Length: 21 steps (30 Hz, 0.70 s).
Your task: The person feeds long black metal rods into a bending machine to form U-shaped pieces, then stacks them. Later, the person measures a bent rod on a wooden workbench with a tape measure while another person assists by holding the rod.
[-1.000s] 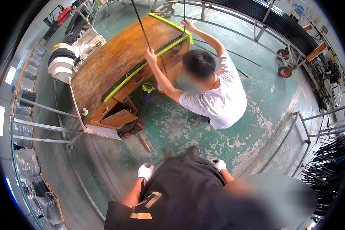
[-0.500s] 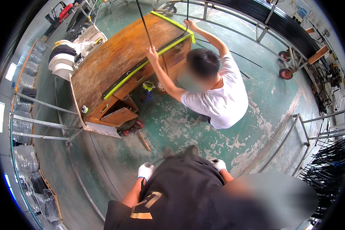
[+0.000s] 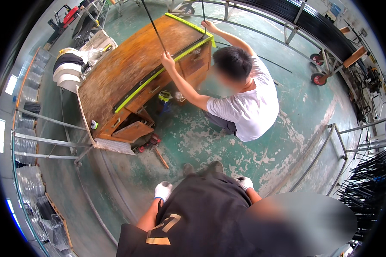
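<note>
Both gloved hands, left hand [image 3: 163, 190] & right hand [image 3: 245, 183], unmoved at hips, holding nothing; fingers' spread unclear. Co-worker's rod [image 3: 153, 25] at 12 o'clock shifts slightly.

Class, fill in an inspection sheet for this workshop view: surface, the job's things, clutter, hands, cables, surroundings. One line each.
Surface: green painted concrete floor, paint worn off in pale patches.
Job's things: nothing seen in the wearer's hands; both rest on the dark apron.
Clutter: red-handled tool on the floor by the worn brown wooden desk; its lower drawer hangs open.
Hands: left hand and right hand in white gloves; fingers hidden, grip unclear.
Cables: thin black rods held by a crouching person in a white shirt.
Surroundings: grey metal railings, black rod bundles, red-wheeled trolley.
</note>
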Available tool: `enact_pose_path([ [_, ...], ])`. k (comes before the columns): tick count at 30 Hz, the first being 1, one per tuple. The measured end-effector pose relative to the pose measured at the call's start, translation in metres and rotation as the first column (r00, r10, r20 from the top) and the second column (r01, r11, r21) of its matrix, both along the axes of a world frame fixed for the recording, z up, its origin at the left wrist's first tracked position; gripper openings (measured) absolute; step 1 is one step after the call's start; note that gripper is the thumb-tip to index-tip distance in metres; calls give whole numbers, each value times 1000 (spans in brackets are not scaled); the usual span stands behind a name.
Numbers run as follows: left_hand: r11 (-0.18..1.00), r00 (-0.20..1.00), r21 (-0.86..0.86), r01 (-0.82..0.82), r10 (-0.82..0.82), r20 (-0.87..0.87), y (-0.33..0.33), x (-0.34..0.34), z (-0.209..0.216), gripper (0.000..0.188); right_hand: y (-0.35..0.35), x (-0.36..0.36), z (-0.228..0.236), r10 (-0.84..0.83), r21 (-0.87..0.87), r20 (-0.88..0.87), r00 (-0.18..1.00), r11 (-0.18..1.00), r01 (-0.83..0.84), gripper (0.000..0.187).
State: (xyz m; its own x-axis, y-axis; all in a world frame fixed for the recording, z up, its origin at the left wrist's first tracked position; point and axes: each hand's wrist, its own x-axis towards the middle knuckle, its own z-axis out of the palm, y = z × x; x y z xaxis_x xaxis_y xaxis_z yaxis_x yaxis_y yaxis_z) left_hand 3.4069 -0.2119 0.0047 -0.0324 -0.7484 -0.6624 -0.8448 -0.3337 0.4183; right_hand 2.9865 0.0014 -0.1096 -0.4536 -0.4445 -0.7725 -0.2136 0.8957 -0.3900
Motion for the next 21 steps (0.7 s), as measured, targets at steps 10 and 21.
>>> enact_pose_path([
  [10, 999, 1000, -36, -7, 8, 23, 12, 10, -19, 30, 4, -11, -10, 114, 2, -75, 991, 993, -114, 39],
  [21, 550, 536, -151, -821, 652, -536, -79, 117, 38, 12, -56, 23, 83, 121, 21, 35, 992, 992, -122, 33],
])
